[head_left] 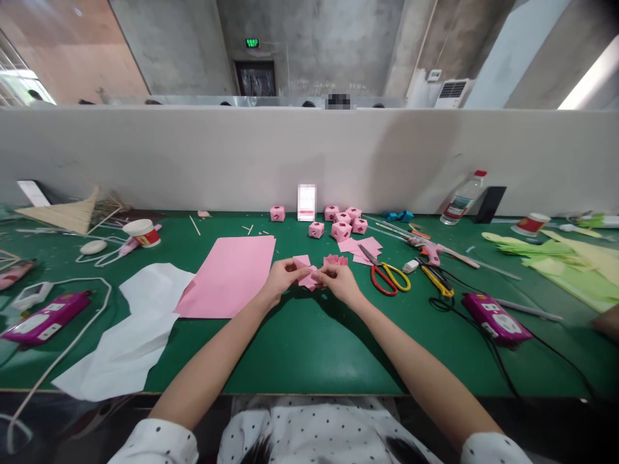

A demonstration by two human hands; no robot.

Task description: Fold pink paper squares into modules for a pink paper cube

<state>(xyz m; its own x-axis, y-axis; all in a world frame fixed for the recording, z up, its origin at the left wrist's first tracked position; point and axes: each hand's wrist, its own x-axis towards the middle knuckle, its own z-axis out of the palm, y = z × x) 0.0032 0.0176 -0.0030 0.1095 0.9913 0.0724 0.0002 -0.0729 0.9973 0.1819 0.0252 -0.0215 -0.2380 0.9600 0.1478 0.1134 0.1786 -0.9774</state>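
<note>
Between my two hands is a small folded piece of pink paper, just above the green table. My left hand pinches its left side with thumb and fingers. On the other side my right hand grips its right edge, fingers closed. Another pink folded paper piece shows just behind my right fingers; whether they touch it I cannot tell. Several folded pink paper cubes stand beyond, near the partition. Flat pink paper squares lie right of them, partly under scissors with red and yellow handles.
A stack of pink sheets and crumpled white paper lie left. At the right are a pink glue gun, a yellow cutter, a purple power strip with black cables, and a water bottle. A phone leans on the partition.
</note>
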